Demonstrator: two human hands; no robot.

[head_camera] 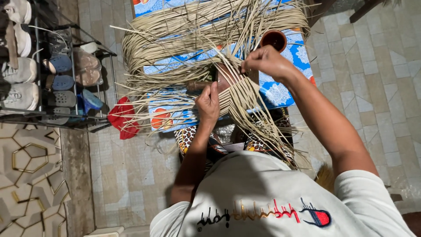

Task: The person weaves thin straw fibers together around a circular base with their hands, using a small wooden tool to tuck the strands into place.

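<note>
Looking down from head height: tiled floor of pale grey-beige slabs in an offset pattern fills the right and lower middle of the view. A table with a blue patterned cloth, printed with white and orange motifs, sits ahead of the person. Across it lies a large loose bundle of pale straw strips, curving from the upper left over the cloth. A small brown clay cup stands on the cloth near the upper right, just beyond the right hand. The woven mat piece, in a herringbone pattern, lies at the near edge of the table, its loose ends trailing down over the person's lap. Left hand lies flat-pressed on the weave, fingers together, pinning the strips down. Right hand is closed in a pinch on one or more strips at the far edge of the weave, raised slightly above it; the two hands are near but apart. A red cloth lies on the floor by the left table edge. Further left, a metal shoe rack holds sneakers and sandals on several shelves. Lower left: a mat with a beige geometric hexagon pattern. Person wears a white top with embroidery.
</note>
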